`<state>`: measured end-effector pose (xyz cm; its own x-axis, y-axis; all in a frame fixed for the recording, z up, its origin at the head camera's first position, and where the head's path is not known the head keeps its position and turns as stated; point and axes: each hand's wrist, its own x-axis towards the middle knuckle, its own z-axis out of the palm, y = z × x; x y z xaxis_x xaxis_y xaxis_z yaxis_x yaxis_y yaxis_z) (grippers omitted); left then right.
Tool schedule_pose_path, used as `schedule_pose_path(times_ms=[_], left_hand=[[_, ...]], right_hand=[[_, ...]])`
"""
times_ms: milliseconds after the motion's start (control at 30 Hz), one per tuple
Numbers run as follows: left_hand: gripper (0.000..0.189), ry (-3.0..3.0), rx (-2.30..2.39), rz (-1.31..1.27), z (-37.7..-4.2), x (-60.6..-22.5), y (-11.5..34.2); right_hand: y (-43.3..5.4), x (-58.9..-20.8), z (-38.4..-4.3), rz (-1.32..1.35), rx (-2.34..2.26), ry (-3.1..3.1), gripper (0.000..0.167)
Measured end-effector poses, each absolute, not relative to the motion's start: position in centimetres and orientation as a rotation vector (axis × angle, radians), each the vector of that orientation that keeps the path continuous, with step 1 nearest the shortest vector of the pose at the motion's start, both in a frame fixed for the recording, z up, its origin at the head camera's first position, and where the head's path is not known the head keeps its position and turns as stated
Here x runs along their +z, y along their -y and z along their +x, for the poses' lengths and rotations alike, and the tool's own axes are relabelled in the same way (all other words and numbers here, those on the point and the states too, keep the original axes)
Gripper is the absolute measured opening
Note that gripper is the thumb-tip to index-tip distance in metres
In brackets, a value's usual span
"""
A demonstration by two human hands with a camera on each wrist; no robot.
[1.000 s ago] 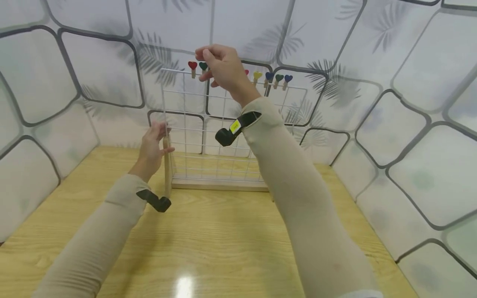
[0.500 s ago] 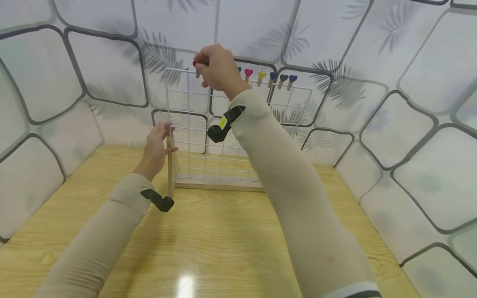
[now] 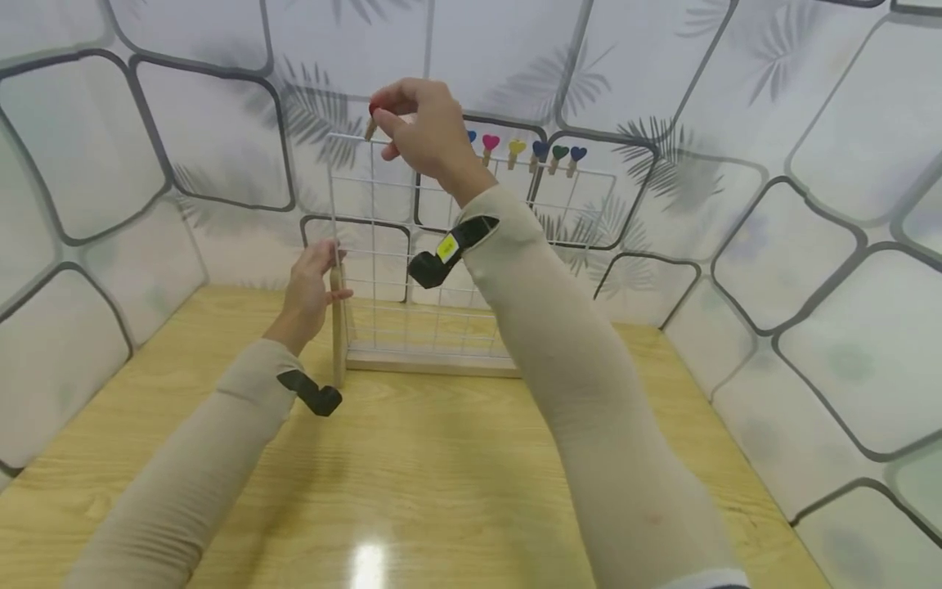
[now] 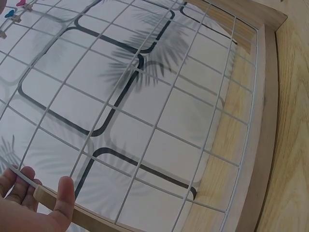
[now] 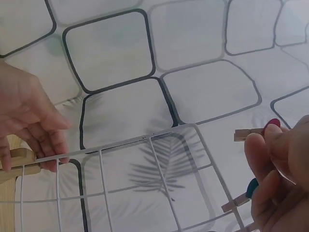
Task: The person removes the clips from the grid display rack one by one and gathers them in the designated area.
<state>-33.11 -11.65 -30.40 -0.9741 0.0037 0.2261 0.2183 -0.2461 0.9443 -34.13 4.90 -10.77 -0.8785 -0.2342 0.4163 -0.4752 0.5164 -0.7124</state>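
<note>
Right hand pinching red-heart clothespin, near white wire grid, left hand gripping wooden post

I have a yellowish wood-grain tabletop spread before me, with a bright white glare spot on its surface at the bottom edge of my head view. A pale backdrop rises behind it and along its left and right sides, patterned in rounded blocks with dark and light grey outlines, and I see soft grey palm-like fronds scattered over it.
</note>
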Motion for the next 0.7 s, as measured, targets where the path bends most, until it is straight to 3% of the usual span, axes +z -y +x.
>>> schedule_pose_path(times_ms=[700], left_hand=[[0.021,1.855,-2.321,-0.282,-33.1,-30.5,11.6]], right_hand=[[-12.7,-16.5,-32.3,0.667,1.318,2.683,0.021]])
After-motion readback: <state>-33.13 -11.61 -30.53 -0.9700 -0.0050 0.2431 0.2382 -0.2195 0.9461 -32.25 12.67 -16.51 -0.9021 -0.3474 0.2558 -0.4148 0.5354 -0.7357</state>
